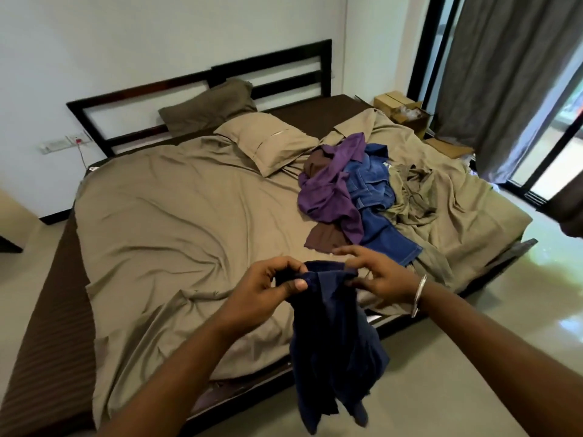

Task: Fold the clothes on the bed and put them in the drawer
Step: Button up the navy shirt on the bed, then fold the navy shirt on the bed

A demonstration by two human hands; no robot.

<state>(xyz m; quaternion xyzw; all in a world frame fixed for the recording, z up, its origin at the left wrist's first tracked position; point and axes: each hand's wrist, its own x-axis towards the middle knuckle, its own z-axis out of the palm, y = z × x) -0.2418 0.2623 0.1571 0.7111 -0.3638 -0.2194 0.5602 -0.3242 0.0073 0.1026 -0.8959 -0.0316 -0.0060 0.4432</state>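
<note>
- Bed (176,197) fills most of my view, tan sheet rumpled across it, dark headboard (202,89) against the far wall.
- Curtain (504,83) hangs grey at the far right, beside a glass door.
- Two pillows up at the far end: a tan pillow (268,143) lying nearer, a brown pillow (208,105) propped against the headboard behind it.
- Pile of unfolded clothes on the right half of the bed: purple shirt (331,187) on top at the left, blue jeans (378,197) running toward the near edge, a brown garment (325,238) poking out beneath, an olive garment (410,190) just right of the jeans.
- Navy garment (334,335) is up in my hands, off the bed, hanging down over its near edge toward the floor.
- Cardboard box (407,115) sits on the floor past the bed's far right corner.
- My left hand (268,285) pinches the garment's top edge, thumb pressed over curled fingers.
- My right hand (378,272) grips the same edge just to the right, upper fingers spread loosely, a metal bangle (419,294) on the wrist.
</note>
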